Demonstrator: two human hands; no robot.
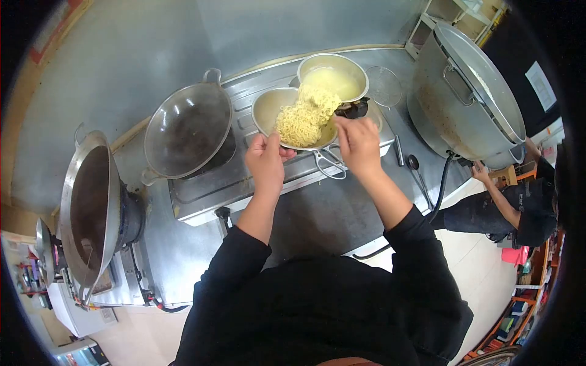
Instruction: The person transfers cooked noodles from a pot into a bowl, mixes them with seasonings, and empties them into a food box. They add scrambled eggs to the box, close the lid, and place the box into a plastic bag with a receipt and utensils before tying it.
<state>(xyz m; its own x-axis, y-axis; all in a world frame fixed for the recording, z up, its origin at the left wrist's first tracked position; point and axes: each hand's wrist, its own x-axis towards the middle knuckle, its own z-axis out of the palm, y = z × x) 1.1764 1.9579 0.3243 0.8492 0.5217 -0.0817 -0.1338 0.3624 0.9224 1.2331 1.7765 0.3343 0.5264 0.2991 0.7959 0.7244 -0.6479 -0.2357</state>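
My left hand (267, 161) grips the near rim of a metal bowl (265, 110), thumb on top and fingers underneath. A clump of yellow noodles (299, 125) fills much of this bowl and stretches up toward a metal pot (360, 68) of pale yellow liquid behind it. Just right of the noodles, my right hand (360, 143) is closed; what its fingers hold, if anything, is hidden. Metal loops like scissor handles (329, 168) show below the bowl, between my hands.
A wok (189, 128) sits on the stove's left burner (210, 168). Farther left stands a larger, tilted wok (91, 201). At right are a big lidded pot (452, 97), a wire strainer (384, 85) and a ladle (415, 165). Another person (506, 207) stands at the far right.
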